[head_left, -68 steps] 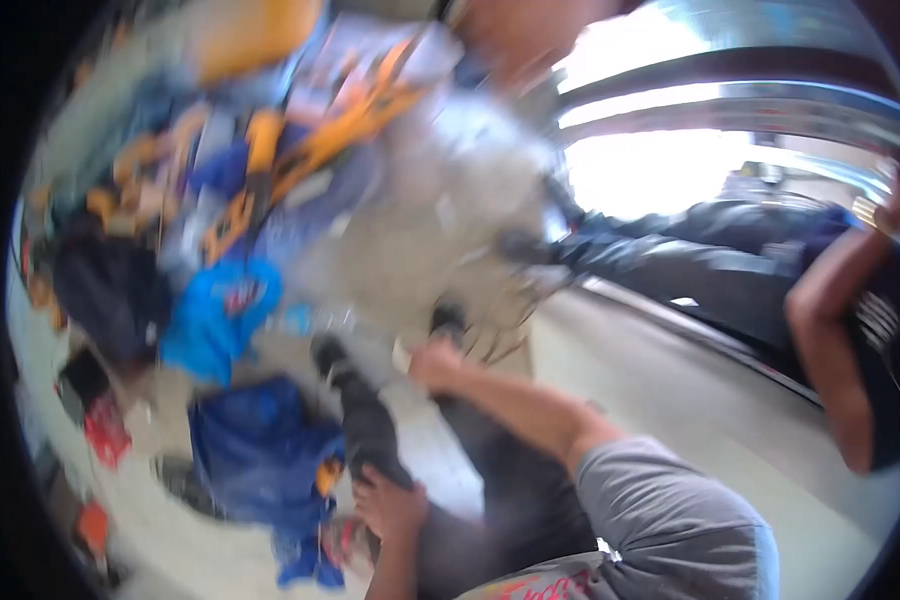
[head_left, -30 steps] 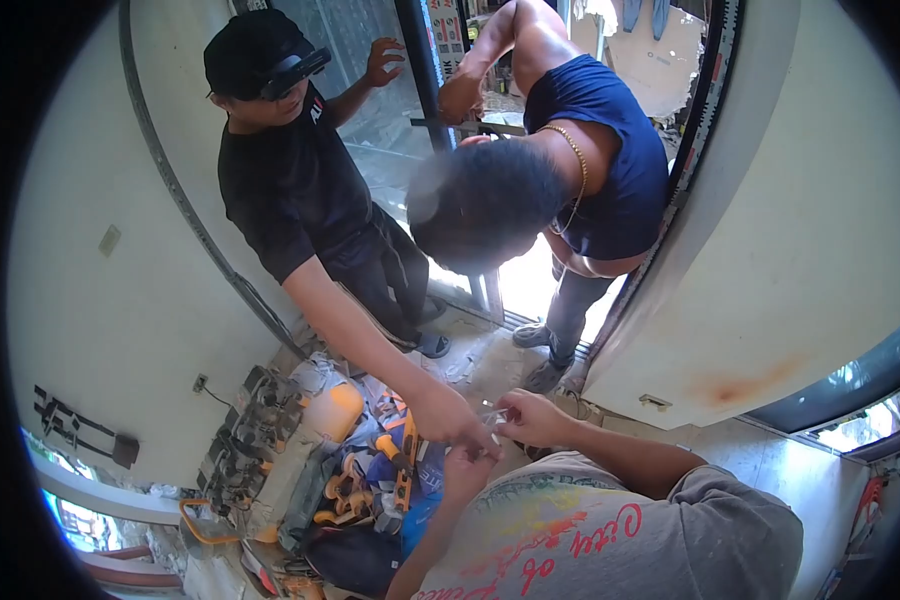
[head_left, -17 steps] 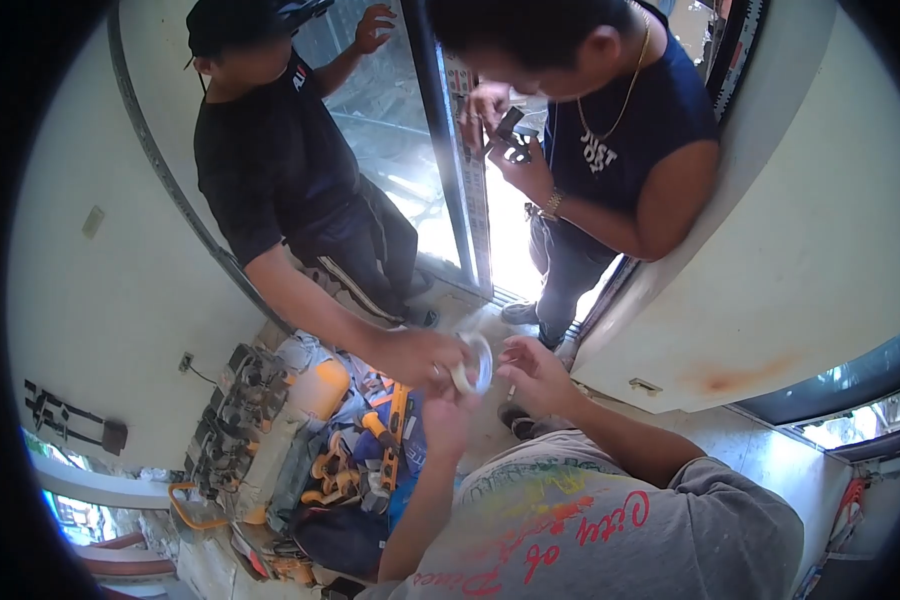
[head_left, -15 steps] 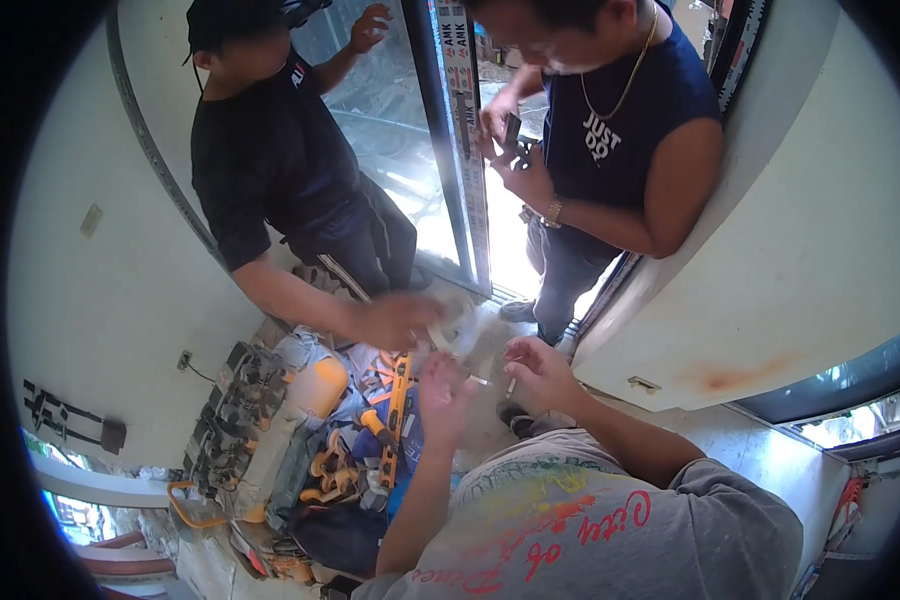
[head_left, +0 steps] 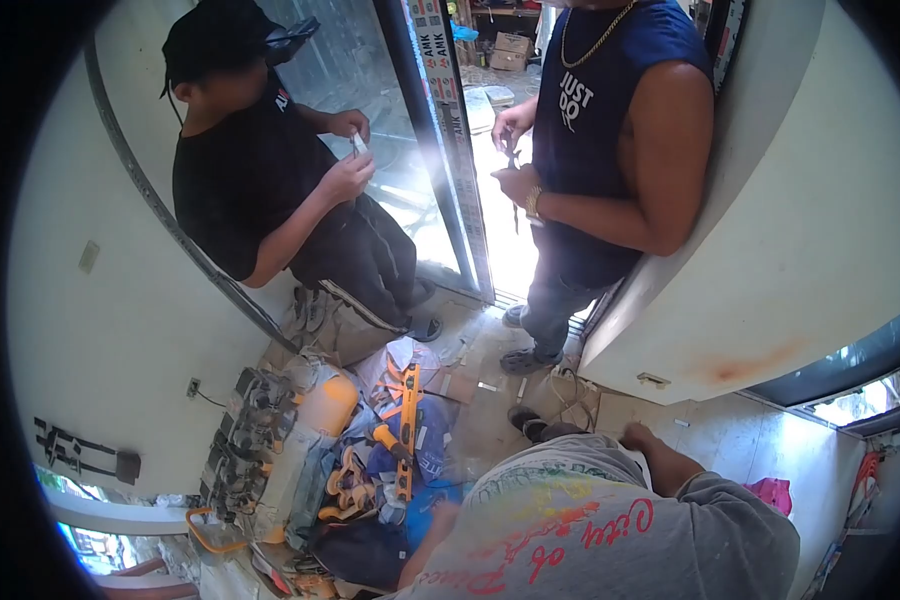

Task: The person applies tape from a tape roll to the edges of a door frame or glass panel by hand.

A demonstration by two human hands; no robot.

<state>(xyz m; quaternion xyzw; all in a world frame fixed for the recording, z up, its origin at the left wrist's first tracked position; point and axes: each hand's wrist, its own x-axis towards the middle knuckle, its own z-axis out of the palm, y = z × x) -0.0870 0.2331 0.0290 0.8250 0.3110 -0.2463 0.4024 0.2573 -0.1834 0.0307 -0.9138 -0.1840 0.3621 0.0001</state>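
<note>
You are resting your right hand knuckles-up on the floor, just beside the foot of the white wall. Its fingers are curling under, and I cannot tell how far it is closing or whether anything is sitting in it. Your left hand is showing only as a sliver past your grey shirt, so its grip cannot be told either. It is hanging just over the near edge of the tool heap.

In that heap, one orange level is lying lengthwise and one yellow canister is leaning at the far side.

Two people are standing beyond it. One, in a black shirt, is holding both hands up around one small pale thing. The other, in a navy sleeveless top, is bringing both hands together on one small dark thing. One door post is rising between them.

The heap is crowding against the left wall. A narrow strip of floor is running between the heap and the white wall, with your one visible shoe sitting in it. Bare tile is stretching to the right of your right hand, out to one pink cloth.
</note>
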